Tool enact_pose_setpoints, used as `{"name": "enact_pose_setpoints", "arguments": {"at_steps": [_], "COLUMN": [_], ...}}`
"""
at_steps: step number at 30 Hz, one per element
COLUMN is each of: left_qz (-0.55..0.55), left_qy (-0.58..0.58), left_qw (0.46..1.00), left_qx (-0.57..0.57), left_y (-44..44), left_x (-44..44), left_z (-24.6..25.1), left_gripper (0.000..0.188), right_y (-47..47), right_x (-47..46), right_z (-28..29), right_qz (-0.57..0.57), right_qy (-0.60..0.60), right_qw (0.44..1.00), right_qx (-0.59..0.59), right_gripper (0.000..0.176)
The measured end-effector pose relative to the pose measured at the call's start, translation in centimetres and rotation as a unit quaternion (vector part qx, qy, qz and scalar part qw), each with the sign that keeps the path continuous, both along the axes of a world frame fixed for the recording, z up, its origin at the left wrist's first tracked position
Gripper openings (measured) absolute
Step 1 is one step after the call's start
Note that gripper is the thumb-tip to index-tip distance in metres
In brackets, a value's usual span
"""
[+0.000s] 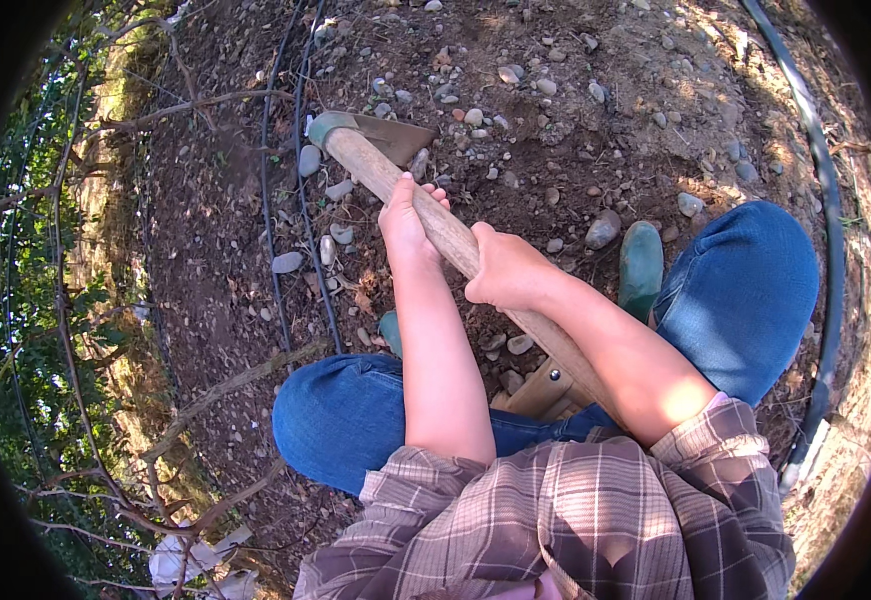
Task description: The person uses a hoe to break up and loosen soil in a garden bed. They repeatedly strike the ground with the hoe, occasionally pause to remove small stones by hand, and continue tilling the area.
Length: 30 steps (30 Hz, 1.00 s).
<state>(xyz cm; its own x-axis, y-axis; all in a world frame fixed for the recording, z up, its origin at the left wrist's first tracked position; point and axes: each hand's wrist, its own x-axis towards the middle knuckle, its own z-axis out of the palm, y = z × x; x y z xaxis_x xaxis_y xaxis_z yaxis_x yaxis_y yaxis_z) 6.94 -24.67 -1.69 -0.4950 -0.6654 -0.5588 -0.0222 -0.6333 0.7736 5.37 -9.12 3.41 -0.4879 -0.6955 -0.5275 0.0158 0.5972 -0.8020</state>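
Note:
My left hand (410, 225) grips the wooden handle of a hoe (447, 234) just below its head. Further down the same handle, my right hand (509, 268) is closed around the wood. The hoe's broad metal blade (398, 137) is at the upper left end, over stony soil; whether it touches the ground I cannot tell. The lower handle runs under my right forearm towards my body. Between my knees is a wooden piece with a metal bolt (542, 388), partly hidden by my legs and the handle.
Two thin black hoses (302, 172) run over the soil at the left, and a thicker pipe (818, 150) curves along the right. Bare branches (218, 390) reach in from the left, near leafy growth. Stones lie scattered about. A green boot (639, 270) stands by my right knee.

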Motion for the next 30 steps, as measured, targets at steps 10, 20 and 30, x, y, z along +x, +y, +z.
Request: {"name": "enact_pose_setpoints", "arguments": {"at_steps": [10,20,30], "left_qz": [-0.023,-0.076,-0.116], "left_qy": [-0.019,0.041,0.03], "left_qw": [1.0,0.996,0.992], "left_qx": [0.001,-0.01,-0.048], "left_y": [2.9,5.5,6.6], "left_x": [2.1,2.1,-4.3], "left_z": [0.9,4.5,1.3], "left_gripper": [0.026,0.029,0.023], "right_y": [3.0,5.7,2.6], "right_x": [2.1,1.8,-4.2], "right_z": [-0.5,3.0,0.0], "right_qz": [-0.002,-0.011,-0.115], "right_qy": [-0.032,0.012,-0.059], "right_qw": [0.999,1.0,0.991], "right_qx": [0.001,0.005,-0.029], "right_gripper": [0.047,0.045,0.059]}}
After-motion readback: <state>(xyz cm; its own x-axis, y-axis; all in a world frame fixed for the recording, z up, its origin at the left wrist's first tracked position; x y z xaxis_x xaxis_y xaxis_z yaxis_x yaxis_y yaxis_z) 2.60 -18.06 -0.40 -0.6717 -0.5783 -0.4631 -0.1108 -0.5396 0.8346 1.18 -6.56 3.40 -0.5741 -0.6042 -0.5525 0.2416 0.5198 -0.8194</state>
